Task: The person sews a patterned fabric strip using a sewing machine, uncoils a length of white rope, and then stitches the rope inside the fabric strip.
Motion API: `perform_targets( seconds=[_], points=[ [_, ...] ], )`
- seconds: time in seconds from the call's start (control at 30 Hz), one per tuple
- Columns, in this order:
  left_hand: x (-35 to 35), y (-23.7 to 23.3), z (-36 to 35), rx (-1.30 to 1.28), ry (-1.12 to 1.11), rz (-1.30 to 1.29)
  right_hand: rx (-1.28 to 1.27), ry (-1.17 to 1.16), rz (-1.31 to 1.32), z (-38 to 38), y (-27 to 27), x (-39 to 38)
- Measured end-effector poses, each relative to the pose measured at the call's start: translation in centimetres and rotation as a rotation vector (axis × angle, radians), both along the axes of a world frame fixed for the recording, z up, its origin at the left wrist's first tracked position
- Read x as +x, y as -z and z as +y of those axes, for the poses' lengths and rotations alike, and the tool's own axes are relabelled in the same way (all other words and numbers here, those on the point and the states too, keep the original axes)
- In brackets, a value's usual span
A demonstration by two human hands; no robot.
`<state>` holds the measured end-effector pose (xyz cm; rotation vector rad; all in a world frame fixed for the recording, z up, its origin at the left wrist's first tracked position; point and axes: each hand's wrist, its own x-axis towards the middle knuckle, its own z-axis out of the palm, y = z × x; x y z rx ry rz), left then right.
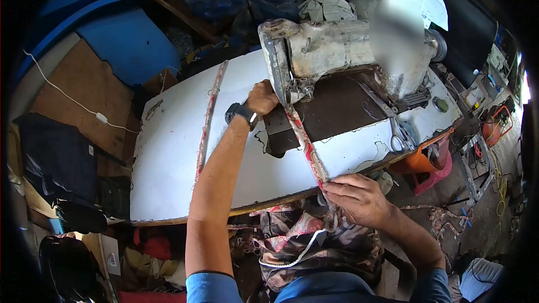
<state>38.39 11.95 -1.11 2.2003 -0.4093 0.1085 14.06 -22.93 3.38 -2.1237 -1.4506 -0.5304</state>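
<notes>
My left hand (262,97) reaches behind the needle end of an old, worn sewing machine (331,47), fingers closed on the far end of a red patterned fabric strip (306,146). The strip runs from under the machine's presser foot toward me. My right hand (359,196) pinches its near end at the table's front edge. A black watch (241,113) sits on my left wrist. More patterned fabric (303,235) with a white cord lies in my lap.
The white table (168,157) carries a second long strip (208,120) on its left side and scissors (397,134) at the right. Blue foam sheets (123,28) lie beyond. An orange stool (424,165) and cables crowd the floor at right.
</notes>
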Motion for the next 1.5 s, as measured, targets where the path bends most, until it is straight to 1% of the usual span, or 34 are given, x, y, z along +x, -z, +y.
perform_targets(
  seconds=[0.07,0.17,0.2,0.3,0.4,0.5,0.6,0.67,0.77,0.8,0.9,0.93,1.03,1.17,1.3,1.33,1.37,1.4,1.47,1.5],
  points=[
    [-0.5,0.8,0.6,-0.092,-0.015,-0.060,-0.003,-0.014,0.023,0.0,0.2,0.4],
    [-3.7,-1.6,-1.6,0.181,-0.233,-0.292,-0.004,-0.004,-0.002,0.3,-0.4,0.7],
    [-4.4,-2.5,-2.2,0.223,-0.267,-0.278,-0.012,-0.025,0.017,0.3,-0.6,1.0],
    [-3.9,-2.1,-2.3,0.288,-0.278,-0.418,-0.060,-0.017,0.021,0.3,-0.7,1.7],
    [-2.6,-1.7,-1.6,0.302,-0.253,-0.414,-0.066,-0.005,0.020,0.6,-0.6,2.5],
    [-1.1,-1.0,-0.6,0.244,-0.193,-0.388,-0.083,-0.002,0.042,0.9,-1.0,3.4],
    [0.5,-0.6,0.2,0.252,-0.207,-0.392,-0.085,-0.010,0.051,1.5,-1.4,4.6],
    [1.5,-0.2,0.4,0.220,-0.240,-0.389,-0.089,-0.021,0.055,1.8,-1.3,5.5],
    [1.1,-1.7,0.1,0.217,-0.313,-0.354,-0.112,-0.026,0.052,2.4,-1.6,6.7],
    [1.8,-1.7,0.4,0.204,-0.284,-0.386,-0.099,-0.037,0.061,2.7,-1.7,7.1],
    [2.7,-1.9,0.7,0.242,-0.355,-0.351,-0.097,-0.026,0.098,3.5,-1.7,8.4],
    [3.2,-1.9,0.8,0.235,-0.357,-0.410,-0.079,-0.039,0.122,3.8,-1.8,8.9],
    [4.1,-2.8,0.6,0.305,-0.438,-0.307,-0.074,-0.044,0.131,4.5,-1.5,10.4],
    [5.2,-3.4,1.0,0.296,-0.477,-0.223,-0.069,-0.042,0.147,5.7,-1.3,11.9],
    [6.5,-3.6,1.9,0.334,-0.456,-0.229,-0.104,0.002,0.128,6.5,-1.6,12.6],
    [6.4,-3.6,1.8,0.341,-0.480,-0.208,-0.104,0.000,0.096,6.6,-1.4,12.8],
    [6.6,-3.4,1.8,0.335,-0.516,-0.262,-0.095,0.000,0.073,6.6,-1.2,12.9],
    [6.4,-3.3,1.6,0.279,-0.507,-0.231,-0.084,0.007,0.049,6.8,-1.0,12.9],
    [7.2,-1.3,3.1,0.265,-0.447,-0.299,-0.007,0.038,-0.006,7.0,0.1,13.1],
    [7.9,-0.2,3.9,0.255,-0.393,-0.335,-0.031,0.040,0.011,6.8,-0.1,12.9]
  ],
)
